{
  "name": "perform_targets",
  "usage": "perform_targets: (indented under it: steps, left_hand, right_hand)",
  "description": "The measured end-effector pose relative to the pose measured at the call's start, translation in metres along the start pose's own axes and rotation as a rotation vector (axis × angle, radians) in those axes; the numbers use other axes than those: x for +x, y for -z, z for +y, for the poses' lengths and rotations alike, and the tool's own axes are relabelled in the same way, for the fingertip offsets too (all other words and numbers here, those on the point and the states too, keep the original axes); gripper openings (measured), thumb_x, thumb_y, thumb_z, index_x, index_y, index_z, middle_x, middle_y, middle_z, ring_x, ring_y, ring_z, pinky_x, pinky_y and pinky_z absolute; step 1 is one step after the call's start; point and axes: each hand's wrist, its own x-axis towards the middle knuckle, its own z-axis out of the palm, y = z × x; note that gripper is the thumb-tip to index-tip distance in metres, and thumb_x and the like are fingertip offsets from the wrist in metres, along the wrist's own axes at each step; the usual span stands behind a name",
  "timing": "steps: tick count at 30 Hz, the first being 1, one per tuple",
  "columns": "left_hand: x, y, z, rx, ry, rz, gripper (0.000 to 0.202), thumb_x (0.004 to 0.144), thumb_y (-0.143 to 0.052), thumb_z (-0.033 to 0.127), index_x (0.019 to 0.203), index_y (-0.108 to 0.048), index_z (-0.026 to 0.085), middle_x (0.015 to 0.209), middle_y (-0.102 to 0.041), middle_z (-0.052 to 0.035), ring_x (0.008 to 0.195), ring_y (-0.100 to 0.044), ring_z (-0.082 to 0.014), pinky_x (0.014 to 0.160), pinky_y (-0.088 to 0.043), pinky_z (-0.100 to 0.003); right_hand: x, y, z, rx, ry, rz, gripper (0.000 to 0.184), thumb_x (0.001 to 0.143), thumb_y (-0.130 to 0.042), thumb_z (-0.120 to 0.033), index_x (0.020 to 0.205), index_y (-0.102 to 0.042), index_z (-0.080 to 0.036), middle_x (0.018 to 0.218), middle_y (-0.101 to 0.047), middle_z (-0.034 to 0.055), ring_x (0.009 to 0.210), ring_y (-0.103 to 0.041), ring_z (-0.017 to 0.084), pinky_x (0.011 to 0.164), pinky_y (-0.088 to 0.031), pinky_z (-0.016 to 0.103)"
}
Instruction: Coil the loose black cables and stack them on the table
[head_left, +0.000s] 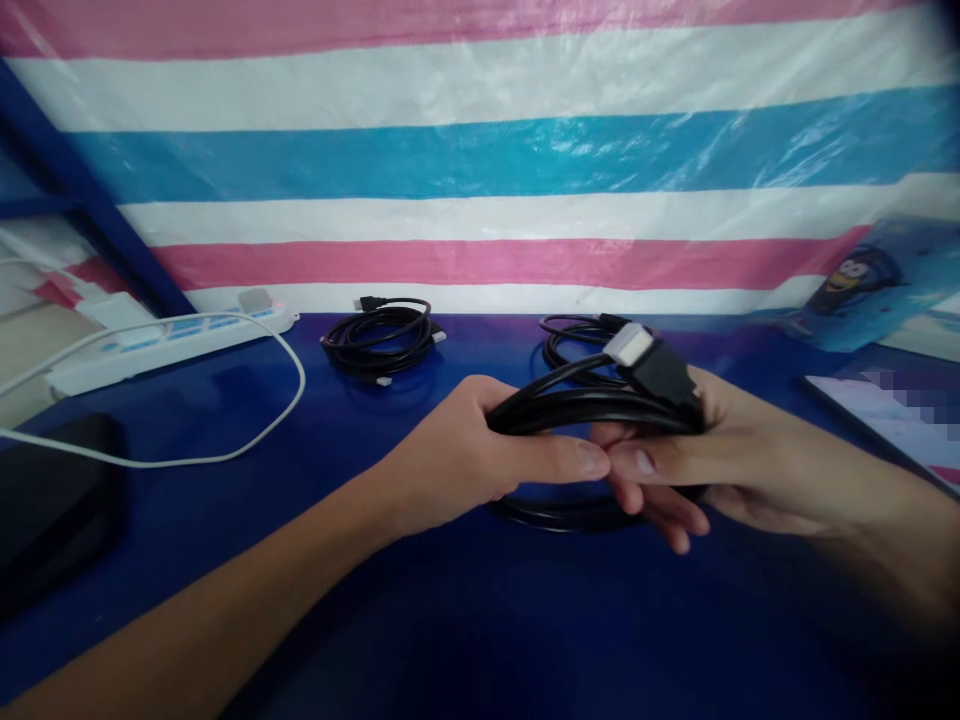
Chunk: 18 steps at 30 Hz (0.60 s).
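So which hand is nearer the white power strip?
Left. The left hand, gripping the black cable coil, lies between the power strip and the right hand, which holds the coil's far side.

Soft, even light falls from above and ahead, leaving the near blue table [480, 620] dim. Sheen streaks the striped tarp [480, 180]. Corners darken and edges bow from the wide lens. 1 pixelated patch [911, 405] sits at right. Focus is slightly soft throughout.
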Motion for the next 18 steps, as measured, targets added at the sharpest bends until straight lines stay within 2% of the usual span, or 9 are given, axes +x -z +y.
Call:
perform_targets:
  steps: [2,6,9,12,14,18]
  left_hand:
    - [0.0,0.0,0.0,0.042,0.002,0.026,0.045,0.072,-0.07,0.033,0.044,-0.041,0.013,0.037,-0.036,0.0076,0.038,-0.031,0.0003,0.041,-0.021,-0.018]
    - [0.0,0.003,0.006,0.175,0.068,-0.002,0.038,0.074,-0.066,0.033,0.049,-0.047,0.013,0.035,-0.041,0.0068,0.034,-0.037,-0.0015,0.041,-0.029,-0.016]
    - [-0.002,0.003,0.012,0.232,0.124,-0.05,0.028,0.075,-0.063,0.035,0.059,-0.051,0.015,0.04,-0.047,0.0066,0.034,-0.042,-0.0034,0.038,-0.033,-0.014]
    - [-0.005,-0.003,0.018,0.289,0.062,0.046,0.021,0.074,-0.063,0.033,0.066,-0.052,0.017,0.046,-0.047,0.0084,0.037,-0.041,-0.0022,0.035,-0.03,-0.012]
    - [-0.005,-0.009,0.019,0.294,0.004,0.125,0.023,0.075,-0.062,0.03,0.061,-0.051,0.015,0.046,-0.042,0.0079,0.04,-0.038,-0.0003,0.037,-0.027,-0.01]
    - [-0.003,-0.016,0.013,0.13,0.027,0.233,0.031,0.074,-0.06,0.024,0.051,-0.043,0.014,0.042,-0.032,0.0076,0.038,-0.027,0.0004,0.036,-0.019,-0.014]
  right_hand:
    - [0.002,-0.001,-0.001,-0.089,0.033,0.05,0.03,0.074,-0.067,-0.039,0.073,-0.056,-0.011,0.057,-0.057,-0.0015,0.038,-0.049,0.004,0.039,-0.044,0.015]
    - [0.004,-0.003,-0.002,-0.374,0.098,0.202,0.035,0.081,-0.059,-0.04,0.062,-0.049,-0.012,0.042,-0.043,-0.0044,0.034,-0.043,0.003,0.035,-0.036,0.011]
    - [0.007,-0.005,-0.002,-0.565,0.184,0.294,0.038,0.085,-0.048,-0.036,0.056,-0.049,-0.012,0.045,-0.048,-0.0011,0.037,-0.046,0.003,0.036,-0.037,0.012]
    - [0.008,-0.009,0.0,-0.734,0.262,0.386,0.028,0.082,-0.044,-0.023,0.057,-0.053,-0.013,0.049,-0.052,-0.0003,0.039,-0.048,0.004,0.037,-0.036,0.012]
    - [0.009,-0.014,0.0,-0.8,0.311,0.445,0.024,0.078,-0.043,-0.019,0.056,-0.053,-0.014,0.049,-0.054,-0.0003,0.041,-0.048,0.005,0.038,-0.035,0.013]
    - [0.009,-0.021,-0.001,-0.82,0.338,0.606,0.034,0.076,-0.046,-0.026,0.045,-0.045,-0.014,0.04,-0.045,0.0001,0.036,-0.038,0.005,0.034,-0.024,0.016]
